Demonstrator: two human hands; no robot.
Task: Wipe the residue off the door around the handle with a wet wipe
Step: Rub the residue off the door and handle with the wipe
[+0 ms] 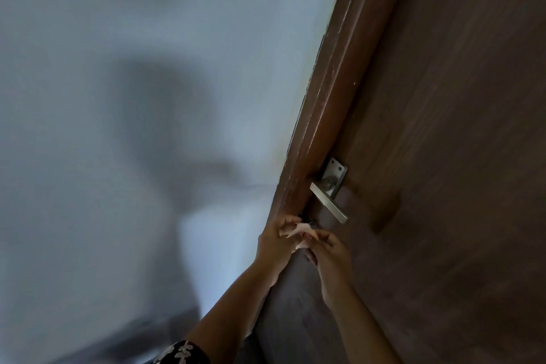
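Note:
A dark brown wooden door (443, 127) fills the right side, seen at a tilt. Its silver lever handle (328, 201) on a metal plate sits near the door's left edge. Just below the handle, my left hand (277, 242) and my right hand (331, 254) hold a small crumpled white wet wipe (300, 230) between their fingertips. The wipe is close to the door edge, just below the handle's plate. Part of the wipe is hidden by my fingers.
A brown door frame (328, 83) with scuffed paint runs along the door's left side. A pale blue-grey wall (133, 97) with my shadow on it fills the left. A dark skirting strip (124, 343) shows at the bottom left.

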